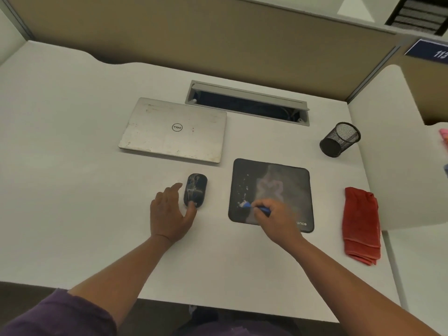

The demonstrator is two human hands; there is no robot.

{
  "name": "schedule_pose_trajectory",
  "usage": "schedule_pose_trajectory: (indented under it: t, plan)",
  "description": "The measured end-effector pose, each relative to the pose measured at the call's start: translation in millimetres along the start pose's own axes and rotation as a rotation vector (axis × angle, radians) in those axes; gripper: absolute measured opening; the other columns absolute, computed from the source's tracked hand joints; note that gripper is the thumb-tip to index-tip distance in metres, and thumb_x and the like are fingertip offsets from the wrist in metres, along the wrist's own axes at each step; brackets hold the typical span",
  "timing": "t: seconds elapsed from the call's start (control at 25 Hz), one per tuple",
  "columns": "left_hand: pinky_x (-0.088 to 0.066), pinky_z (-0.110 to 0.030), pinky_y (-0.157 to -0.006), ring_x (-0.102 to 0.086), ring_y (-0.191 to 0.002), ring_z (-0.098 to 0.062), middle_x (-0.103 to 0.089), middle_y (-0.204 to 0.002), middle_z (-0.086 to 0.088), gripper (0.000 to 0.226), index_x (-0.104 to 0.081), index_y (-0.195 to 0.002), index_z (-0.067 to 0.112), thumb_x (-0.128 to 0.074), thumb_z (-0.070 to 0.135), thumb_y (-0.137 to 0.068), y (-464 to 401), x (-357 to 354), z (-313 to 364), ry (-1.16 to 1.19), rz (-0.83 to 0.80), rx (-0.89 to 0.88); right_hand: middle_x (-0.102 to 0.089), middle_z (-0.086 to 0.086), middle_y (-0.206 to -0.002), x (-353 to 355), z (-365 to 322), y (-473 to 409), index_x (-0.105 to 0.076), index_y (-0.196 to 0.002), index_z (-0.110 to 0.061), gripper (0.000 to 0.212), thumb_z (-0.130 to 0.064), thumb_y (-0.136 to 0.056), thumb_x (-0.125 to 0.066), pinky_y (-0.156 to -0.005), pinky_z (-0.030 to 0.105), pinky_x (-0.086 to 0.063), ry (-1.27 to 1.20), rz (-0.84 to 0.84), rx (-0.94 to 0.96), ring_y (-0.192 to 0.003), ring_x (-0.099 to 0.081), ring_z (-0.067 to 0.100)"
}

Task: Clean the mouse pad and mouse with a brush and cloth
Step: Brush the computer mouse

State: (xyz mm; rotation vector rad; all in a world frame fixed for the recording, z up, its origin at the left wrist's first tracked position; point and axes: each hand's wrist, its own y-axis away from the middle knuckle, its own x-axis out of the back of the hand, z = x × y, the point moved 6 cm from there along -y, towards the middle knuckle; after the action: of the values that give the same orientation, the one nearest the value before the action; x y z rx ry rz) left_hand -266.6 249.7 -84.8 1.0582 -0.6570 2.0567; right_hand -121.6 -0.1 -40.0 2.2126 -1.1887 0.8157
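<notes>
1. The white surface (72, 166) fills most of the frame and carries every item listed below.
2. A closed silver laptop (173, 130) lies at centre, slightly left, just below a cable slot (247, 103) recessed in the surface.
3. The dark mouse pad (286, 180) lies right of centre, flat on the surface, with pale dust and white flecks on its top.
4. The red cloth (361, 226) lies folded at the right of the frame, apart from the mouse pad and untouched.
5. The left hand (169, 214) rests left of centre with fingers relaxed and spread; its thumb touches the near end of the mouse, and the fingers lie along the mouse's left side.
6. The right hand (274, 217) is over the lower part of the mouse pad, fingers curled in a pinch on the brush handle.
7. A black mesh cup (339, 139) lies tipped at upper right.
8. The dark mouse (196, 189) sits on the surface, left of the mouse pad.
9. The blue brush (252, 206) has its head on the mouse pad's lower left area.
</notes>
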Motion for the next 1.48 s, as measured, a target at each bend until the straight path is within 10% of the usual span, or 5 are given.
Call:
schedule_pose_trajectory:
  t: [0.36, 0.6, 0.92, 1.48]
  plan:
    - [-0.051, -0.041, -0.082, -0.057, -0.099, -0.025, -0.063, -0.129, 0.002, 0.043, -0.064, -0.129, 0.022, -0.057, 0.016, -0.086, 23, -84, 174, -0.077, -0.341, -0.574, -0.056, -0.012, -0.066, 103, 103, 2, -0.063, -0.068, -0.028, 0.016, -0.032, -0.084, -0.060, -0.057, 0.028, -0.033, 0.447, -0.007, -0.218, -0.072, -0.059, 0.020]
    - [-0.039, -0.037, -0.095, -0.051, -0.117, -0.026, -0.049, -0.149, 0.009, 0.054, -0.050, -0.145, 0.025, -0.047, 0.019, -0.092, 13, -132, 226, -0.348, -0.613, -0.546, -0.067, -0.008, -0.075, 119, 134, -2, -0.067, -0.070, -0.019, 0.017, -0.029, -0.081, -0.058, -0.053, 0.027, -0.037, 0.375, -0.248, -0.215, -0.070, -0.060, 0.018]
    - [-0.048, -0.033, -0.074, -0.064, -0.094, -0.027, -0.069, -0.106, 0.000, 0.026, -0.066, -0.102, 0.023, -0.047, 0.019, -0.085, -2, -147, 258, -0.474, -0.672, -0.335, -0.067, -0.002, -0.081, 141, 129, -17, -0.061, -0.098, -0.023, 0.014, -0.026, -0.093, -0.048, -0.063, 0.036, -0.043, 0.323, -0.246, 0.078, -0.076, -0.059, 0.023]
    - [-0.051, -0.039, -0.091, -0.059, -0.118, -0.029, -0.058, -0.135, -0.002, 0.045, -0.061, -0.128, 0.035, -0.052, 0.028, -0.086, -32, -156, 275, -0.597, -0.950, -0.219, -0.065, -0.016, -0.070, 167, 140, -60, -0.064, -0.067, -0.029, 0.009, -0.037, -0.069, -0.068, -0.060, 0.025, -0.051, -0.009, -0.282, 0.096, -0.067, -0.061, 0.002]
